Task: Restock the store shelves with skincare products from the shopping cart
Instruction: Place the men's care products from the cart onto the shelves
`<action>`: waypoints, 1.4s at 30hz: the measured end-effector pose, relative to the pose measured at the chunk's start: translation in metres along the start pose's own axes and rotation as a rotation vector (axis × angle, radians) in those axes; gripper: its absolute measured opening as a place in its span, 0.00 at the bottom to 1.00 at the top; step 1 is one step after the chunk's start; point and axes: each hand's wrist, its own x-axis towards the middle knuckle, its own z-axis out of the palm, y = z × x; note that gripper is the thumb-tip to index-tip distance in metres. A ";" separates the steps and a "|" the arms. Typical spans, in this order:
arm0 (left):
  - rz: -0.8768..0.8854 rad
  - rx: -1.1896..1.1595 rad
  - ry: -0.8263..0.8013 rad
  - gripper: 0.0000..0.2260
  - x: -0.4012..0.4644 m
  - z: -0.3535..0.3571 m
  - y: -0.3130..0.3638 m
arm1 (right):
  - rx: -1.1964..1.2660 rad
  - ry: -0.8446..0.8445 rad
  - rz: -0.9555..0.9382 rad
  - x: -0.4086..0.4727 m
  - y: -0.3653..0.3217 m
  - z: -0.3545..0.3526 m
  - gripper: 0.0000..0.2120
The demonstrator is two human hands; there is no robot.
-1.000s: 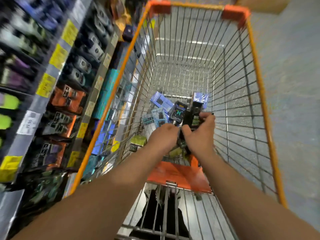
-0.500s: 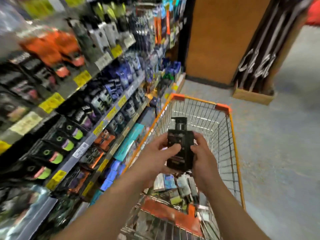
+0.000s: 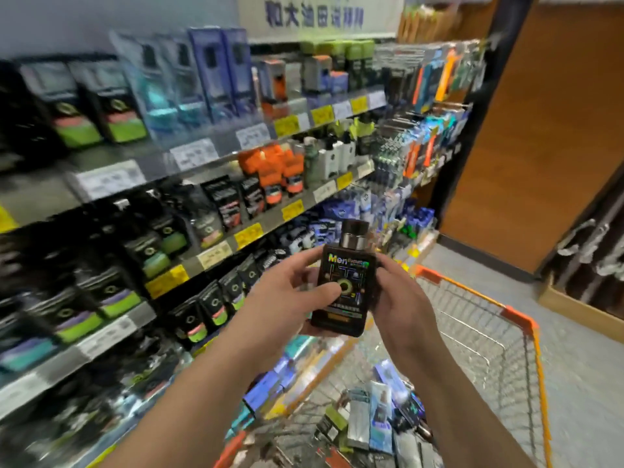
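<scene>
**Bottle held in both hands above the cart**

Left hand [image 3: 287, 295] grips the dark bottle [image 3: 341, 292] from the left, thumb curled across the front label. Right hand [image 3: 395, 298] wraps the right edge, fingers behind it. Bottle upright, cap on top, label reads "Men". It sits above the near end of the orange wire cart [image 3: 506, 336], which holds more boxed products [image 3: 374, 420]. Stocked shelves [image 3: 209, 184] run along the left, blurred; yellow price tags [image 3: 248, 235] on the edges.
</scene>
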 end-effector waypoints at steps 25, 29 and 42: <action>0.286 -0.025 0.498 0.19 -0.150 -0.325 0.114 | -0.183 -0.515 -0.035 0.001 0.057 0.390 0.11; 0.332 0.002 0.571 0.19 -0.164 -0.348 0.129 | -0.271 -0.652 -0.155 0.006 0.042 0.430 0.08; 0.387 0.451 0.949 0.17 -0.174 -0.397 0.173 | -0.648 -0.875 -0.535 0.030 0.005 0.515 0.14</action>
